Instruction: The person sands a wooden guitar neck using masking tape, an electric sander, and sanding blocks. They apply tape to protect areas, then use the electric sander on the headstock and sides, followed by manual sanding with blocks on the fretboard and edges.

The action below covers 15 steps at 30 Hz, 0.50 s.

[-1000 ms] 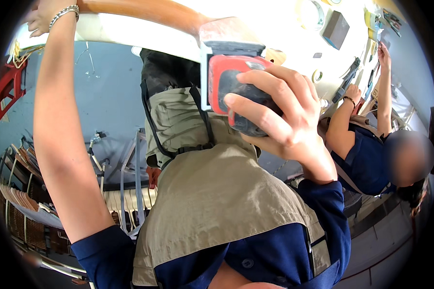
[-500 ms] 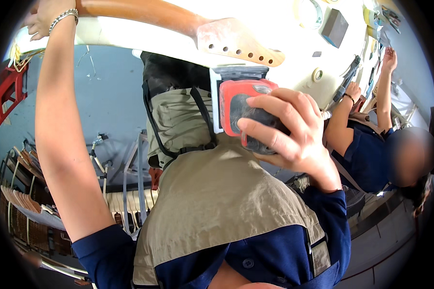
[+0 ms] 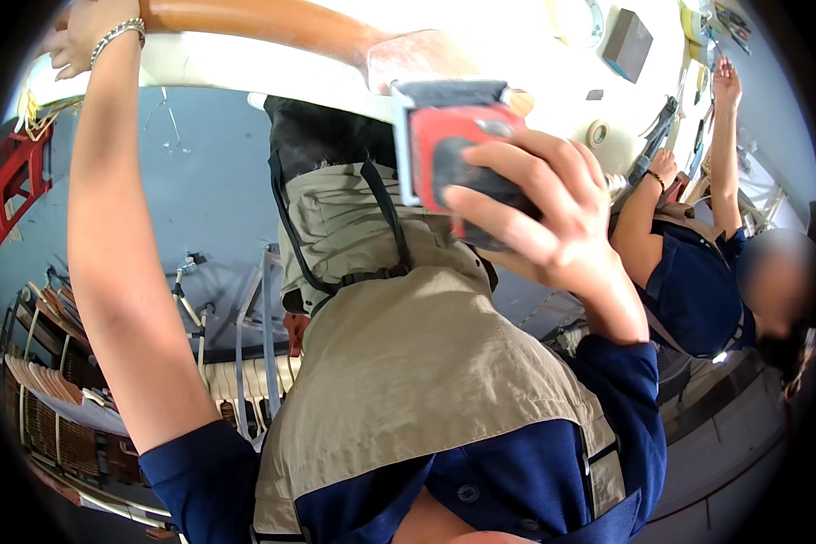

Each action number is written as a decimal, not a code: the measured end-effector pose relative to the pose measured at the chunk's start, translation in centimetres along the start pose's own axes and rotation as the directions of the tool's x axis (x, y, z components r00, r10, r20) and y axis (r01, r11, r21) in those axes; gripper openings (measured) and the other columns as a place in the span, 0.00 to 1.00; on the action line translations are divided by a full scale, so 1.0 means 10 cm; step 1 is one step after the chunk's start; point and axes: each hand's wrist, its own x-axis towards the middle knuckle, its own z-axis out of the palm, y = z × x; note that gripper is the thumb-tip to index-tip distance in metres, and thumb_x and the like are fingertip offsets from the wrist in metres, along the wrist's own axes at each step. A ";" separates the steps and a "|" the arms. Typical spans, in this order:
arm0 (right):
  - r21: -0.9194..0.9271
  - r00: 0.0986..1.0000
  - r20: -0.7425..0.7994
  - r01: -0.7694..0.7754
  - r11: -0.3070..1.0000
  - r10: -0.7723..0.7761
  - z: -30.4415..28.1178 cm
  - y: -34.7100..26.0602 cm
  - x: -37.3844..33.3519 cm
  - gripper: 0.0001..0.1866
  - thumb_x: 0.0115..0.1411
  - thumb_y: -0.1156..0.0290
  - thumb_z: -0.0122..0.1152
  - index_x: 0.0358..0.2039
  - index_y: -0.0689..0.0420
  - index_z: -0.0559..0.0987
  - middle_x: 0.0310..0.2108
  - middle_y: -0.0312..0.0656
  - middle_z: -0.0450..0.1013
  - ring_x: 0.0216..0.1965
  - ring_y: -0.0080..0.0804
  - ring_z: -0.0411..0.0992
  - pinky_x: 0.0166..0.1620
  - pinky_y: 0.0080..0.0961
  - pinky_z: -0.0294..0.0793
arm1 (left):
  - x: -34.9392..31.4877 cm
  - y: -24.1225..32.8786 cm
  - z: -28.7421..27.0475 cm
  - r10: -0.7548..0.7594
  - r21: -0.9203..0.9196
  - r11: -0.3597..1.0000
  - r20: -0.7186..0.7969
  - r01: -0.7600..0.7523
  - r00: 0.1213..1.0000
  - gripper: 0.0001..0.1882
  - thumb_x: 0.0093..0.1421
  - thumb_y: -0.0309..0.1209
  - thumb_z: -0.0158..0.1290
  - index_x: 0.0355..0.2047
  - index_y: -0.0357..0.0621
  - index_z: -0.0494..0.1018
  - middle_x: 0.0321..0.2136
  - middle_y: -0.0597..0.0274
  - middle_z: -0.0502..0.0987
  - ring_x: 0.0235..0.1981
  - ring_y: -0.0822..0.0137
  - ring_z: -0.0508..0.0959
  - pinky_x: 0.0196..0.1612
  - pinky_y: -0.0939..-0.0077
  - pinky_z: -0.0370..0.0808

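Sander (image 3: 433,154), red and dark with a pale, flat base plate, is held in the right hand (image 3: 553,204), in front of the torso and before the counter (image 3: 644,109). Hand is partly open, curved to the width of the casing; fingers are spread over the dark top, the thumb is largely hidden.

Wooden neck (image 3: 290,25), orange-brown, is laid along the near edge of the counter, its paler, flared end (image 3: 417,56) to the right and partly covered from view by the sander. Whether wood is touched by the plate cannot be told.

Left hand (image 3: 86,38) is placed at the far left of the wood, fingers bent downward, cut by the picture's top. Whether the neck is gripped or only pressed there cannot be told.

Handling, as judged: sander is taken to be hard-shelled, compact, of moderate weight; best grasped over the rounded top, fingers kept clear of the plate's edges. Dusty-looking casing may be slick, so a firm wrap is advised.

Neck is judged stiff, fairly light, smooth along the glossy shaft; best held by the shaft, away from the thinner-looking flared end, where edges could be chipped.

Roll of tape (image 3: 597,133) and grey block (image 3: 627,45) are noted on the counter, right.
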 end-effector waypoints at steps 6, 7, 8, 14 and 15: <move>-0.049 0.999 -0.042 -0.019 0.999 0.017 0.02 -0.08 -0.03 0.19 0.40 0.66 0.58 0.37 0.39 0.77 0.38 0.32 0.72 0.36 0.31 0.70 0.35 0.26 0.68 | 0.03 -0.01 0.02 -0.047 0.029 0.998 0.004 0.047 0.999 0.20 0.50 0.50 0.49 0.44 0.72 0.77 0.51 0.51 0.61 0.49 0.49 0.62 0.60 0.54 0.48; -0.050 0.996 -0.089 0.003 0.999 -0.007 0.10 -0.08 0.06 0.20 0.39 0.66 0.58 0.38 0.39 0.77 0.38 0.32 0.72 0.37 0.32 0.70 0.35 0.26 0.68 | 0.03 0.00 0.01 -0.039 0.039 0.999 0.010 0.038 0.999 0.20 0.50 0.50 0.50 0.44 0.72 0.77 0.52 0.51 0.61 0.49 0.49 0.63 0.59 0.54 0.48; -0.050 0.991 -0.135 0.015 0.999 -0.021 0.18 -0.09 0.16 0.22 0.38 0.66 0.59 0.38 0.39 0.77 0.39 0.32 0.72 0.37 0.33 0.70 0.35 0.27 0.67 | 0.04 0.01 0.01 -0.031 0.048 0.998 0.016 0.030 0.999 0.20 0.50 0.50 0.50 0.44 0.72 0.77 0.52 0.51 0.60 0.49 0.49 0.63 0.59 0.54 0.48; -0.027 0.991 -0.128 -0.054 0.998 0.051 0.20 -0.06 0.18 0.24 0.35 0.65 0.63 0.39 0.40 0.77 0.40 0.33 0.72 0.38 0.35 0.70 0.37 0.29 0.67 | 0.03 0.00 0.12 0.037 0.026 0.999 -0.032 -0.036 0.999 0.18 0.51 0.49 0.50 0.43 0.74 0.77 0.56 0.51 0.57 0.49 0.49 0.63 0.60 0.54 0.48; -0.043 0.989 -0.103 -0.112 0.993 0.107 0.15 -0.06 0.10 0.21 0.38 0.66 0.60 0.38 0.38 0.77 0.39 0.32 0.71 0.38 0.33 0.69 0.37 0.29 0.68 | 0.04 0.02 0.11 0.011 0.015 1.000 -0.017 -0.010 1.000 0.17 0.51 0.49 0.51 0.42 0.74 0.78 0.57 0.52 0.56 0.49 0.49 0.63 0.60 0.54 0.48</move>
